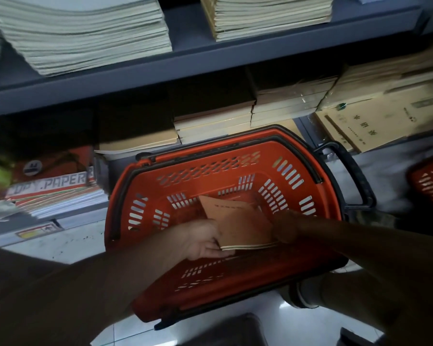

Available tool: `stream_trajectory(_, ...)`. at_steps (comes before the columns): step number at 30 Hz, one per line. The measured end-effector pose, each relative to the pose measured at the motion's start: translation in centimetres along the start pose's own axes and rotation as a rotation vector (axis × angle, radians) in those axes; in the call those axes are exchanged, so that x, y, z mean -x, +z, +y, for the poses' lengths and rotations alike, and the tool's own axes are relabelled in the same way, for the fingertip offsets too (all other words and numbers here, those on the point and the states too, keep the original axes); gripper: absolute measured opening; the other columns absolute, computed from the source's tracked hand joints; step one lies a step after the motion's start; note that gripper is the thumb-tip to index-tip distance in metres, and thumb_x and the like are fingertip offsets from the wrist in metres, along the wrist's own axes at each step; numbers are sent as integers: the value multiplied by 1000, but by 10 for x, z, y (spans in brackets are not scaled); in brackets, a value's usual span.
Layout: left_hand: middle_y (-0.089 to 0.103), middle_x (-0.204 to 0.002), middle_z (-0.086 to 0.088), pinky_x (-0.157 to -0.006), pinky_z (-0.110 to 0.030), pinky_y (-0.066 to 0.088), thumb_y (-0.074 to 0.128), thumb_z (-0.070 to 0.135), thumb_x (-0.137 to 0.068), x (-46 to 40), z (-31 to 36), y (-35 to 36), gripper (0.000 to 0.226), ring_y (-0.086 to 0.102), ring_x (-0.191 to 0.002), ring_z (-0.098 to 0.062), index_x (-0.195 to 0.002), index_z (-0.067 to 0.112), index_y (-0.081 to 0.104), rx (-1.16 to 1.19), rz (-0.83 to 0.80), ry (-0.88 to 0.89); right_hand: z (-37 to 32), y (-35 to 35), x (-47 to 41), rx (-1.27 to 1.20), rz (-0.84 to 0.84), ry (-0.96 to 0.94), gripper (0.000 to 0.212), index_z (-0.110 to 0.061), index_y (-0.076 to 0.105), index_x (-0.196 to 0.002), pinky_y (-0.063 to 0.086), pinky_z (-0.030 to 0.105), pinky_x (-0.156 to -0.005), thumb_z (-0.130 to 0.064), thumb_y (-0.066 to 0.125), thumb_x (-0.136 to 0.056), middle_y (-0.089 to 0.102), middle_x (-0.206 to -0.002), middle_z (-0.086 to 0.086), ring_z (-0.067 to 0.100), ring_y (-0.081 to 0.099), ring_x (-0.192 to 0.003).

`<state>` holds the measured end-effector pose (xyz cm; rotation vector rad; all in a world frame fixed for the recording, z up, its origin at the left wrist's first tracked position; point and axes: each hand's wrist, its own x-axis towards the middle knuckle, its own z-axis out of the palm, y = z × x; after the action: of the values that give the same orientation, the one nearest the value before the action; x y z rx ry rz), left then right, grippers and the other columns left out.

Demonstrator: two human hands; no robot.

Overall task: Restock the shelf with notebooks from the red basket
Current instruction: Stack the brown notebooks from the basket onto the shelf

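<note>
My left hand (205, 239) grips the near left corner of a small stack of brown notebooks (238, 226), thumb on top and fingers underneath, so the bundle stays squared up and none slide out. My right hand (286, 227) is on the stack's right edge to steady it from the other side; it looks curled round that edge, though shadow hides the fingers, so I cannot be sure how firm the hold is. Two hands make sense here: thin covers fan apart easily if lifted from one end.

The notebooks are inside the red basket (145, 196), low against its near wall, and seem to be the last ones in it. The basket stands on the floor, pushed close to the shelf (210, 63), so the carry is short. Just behind the basket the lower shelf holds piles of similar tan-edged notebooks (210, 123), which I judge to be where these belong. A packet of copy paper (53, 187) lies to the left.
</note>
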<state>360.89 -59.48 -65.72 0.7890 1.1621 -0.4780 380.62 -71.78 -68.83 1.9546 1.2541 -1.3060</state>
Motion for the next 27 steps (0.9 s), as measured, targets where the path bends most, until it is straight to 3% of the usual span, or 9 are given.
stream_trajectory(4, 73, -107, -18, -79, -35, 62, 43, -16, -95, 11, 1, 2, 41, 75, -82, -29, -125, 6, 61, 9, 2, 54, -4, -2, 19, -248, 156, 77, 45, -5, 48, -146, 49, 34, -101, -25, 50, -106, 62, -136, 17, 29, 62, -121)
stream_trajectory(6, 74, -104, -18, -74, -33, 63, 42, -16, -94, 21, 3, 4, 40, 75, -80, -30, -123, 5, 61, 30, -14, 74, 0, -1, 25, -441, 229, 105, 43, -7, 61, -133, 52, 37, -101, -31, 52, -99, 67, -130, 14, 28, 66, -114)
stream_trajectory(8, 74, -105, -19, -66, -32, 64, 45, -15, -93, 34, 7, 4, 40, 76, -80, -30, -123, 3, 62, 58, -16, 93, 6, -1, 29, -718, 279, 133, 31, -12, 70, -115, 59, 38, -91, -33, 57, -97, 72, -115, 10, 24, 70, -99)
stream_trajectory(11, 76, -100, -19, -58, -28, 60, 48, -12, -91, 50, 11, 3, 36, 77, -77, -28, -123, 0, 63, 85, -11, 127, 9, -3, 43, -1035, 255, 165, 23, -13, 70, -111, 59, 38, -77, -31, 61, -101, 74, -109, 9, 26, 72, -98)
stream_trajectory(15, 77, -90, -16, -58, -27, 60, 48, -10, -92, 73, 12, 6, 29, 77, -74, -26, -112, 0, 65, 82, -30, 182, 5, -4, 69, -1383, 173, 145, 20, -14, 67, -115, 47, 32, -80, -27, 63, -101, 69, -108, 8, 20, 62, -97)
stream_trajectory(18, 77, -91, -16, -59, -28, 60, 48, -7, -93, 87, 8, 12, 28, 76, -75, -26, -113, 1, 64, 65, -38, 220, 3, -2, 83, -1450, 232, 115, 18, -14, 69, -114, 44, 34, -79, -25, 65, -100, 71, -102, 7, 22, 60, -93)
stream_trajectory(22, 76, -104, -19, -63, -28, 61, 46, -4, -97, 104, 1, 20, 29, 76, -78, -26, -120, 2, 63, 23, -54, 271, 5, 4, 103, -1510, 380, 0, 16, -10, 68, -115, 50, 32, -65, -12, 60, -102, 75, -109, 13, 24, 67, -91)
stream_trajectory(27, 75, -110, -20, -62, -29, 61, 46, -2, -101, 123, -5, 33, 25, 75, -81, -29, -122, 3, 60, 8, -62, 348, 5, 11, 131, -1479, 630, -145, 7, -5, 62, -103, 53, 39, -67, -4, 58, -97, 68, -101, 16, 32, 67, -92)
